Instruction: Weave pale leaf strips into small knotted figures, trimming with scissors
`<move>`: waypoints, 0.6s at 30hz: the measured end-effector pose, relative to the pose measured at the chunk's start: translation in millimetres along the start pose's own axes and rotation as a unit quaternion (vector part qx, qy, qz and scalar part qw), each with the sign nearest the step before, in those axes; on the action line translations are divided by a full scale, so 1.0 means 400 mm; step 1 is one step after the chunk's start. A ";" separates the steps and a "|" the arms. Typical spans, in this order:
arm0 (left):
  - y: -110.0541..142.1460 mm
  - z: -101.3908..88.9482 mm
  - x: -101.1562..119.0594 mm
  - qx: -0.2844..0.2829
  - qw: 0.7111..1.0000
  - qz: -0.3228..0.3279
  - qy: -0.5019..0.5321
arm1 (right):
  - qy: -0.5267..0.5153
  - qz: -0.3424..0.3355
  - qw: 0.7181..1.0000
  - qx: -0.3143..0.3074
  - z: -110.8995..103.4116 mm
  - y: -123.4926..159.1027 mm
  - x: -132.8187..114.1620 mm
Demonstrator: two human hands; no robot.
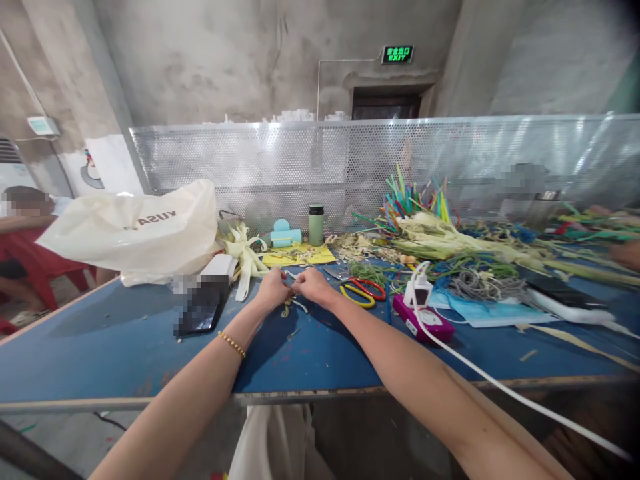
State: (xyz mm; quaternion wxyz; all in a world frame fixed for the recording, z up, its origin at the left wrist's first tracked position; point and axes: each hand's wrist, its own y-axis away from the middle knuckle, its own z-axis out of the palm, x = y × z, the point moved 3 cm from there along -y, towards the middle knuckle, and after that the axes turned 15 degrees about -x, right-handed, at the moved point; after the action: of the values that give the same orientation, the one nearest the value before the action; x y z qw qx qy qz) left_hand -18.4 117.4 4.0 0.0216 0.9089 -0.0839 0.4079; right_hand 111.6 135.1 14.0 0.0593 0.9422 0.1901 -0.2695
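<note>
My left hand (273, 288) and my right hand (313, 285) meet over the middle of the blue table (125, 347), fingers pinched together on a small pale strip of husk (289, 303) that trails down onto the tabletop. A gold bead bracelet (231, 343) sits on my left wrist. Just right of my right hand lie scissors with red and yellow handles (363, 293). A dark phone (203, 308) rests to the left of my left hand.
A white plastic bag (135, 230) lies at the left, pale husk leaves (245, 257) beside it. A green flask (316, 225) and yellow pad (300, 255) stand behind. Coloured strips and husks (430, 230) pile at the right, with a magenta power bank (423, 319) and white cable (500, 387). A seated person (25, 233) is far left.
</note>
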 end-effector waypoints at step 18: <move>0.014 -0.023 0.026 -0.011 0.981 -0.005 -0.194 | 0.057 0.019 0.998 0.007 0.000 0.013 -0.012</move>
State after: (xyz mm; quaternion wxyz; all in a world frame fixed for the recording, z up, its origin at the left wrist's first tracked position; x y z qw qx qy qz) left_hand -19.4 111.6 17.8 0.0168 0.9709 -0.0862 0.2227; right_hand 109.8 128.7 16.6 0.0468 0.9598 0.1733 -0.2160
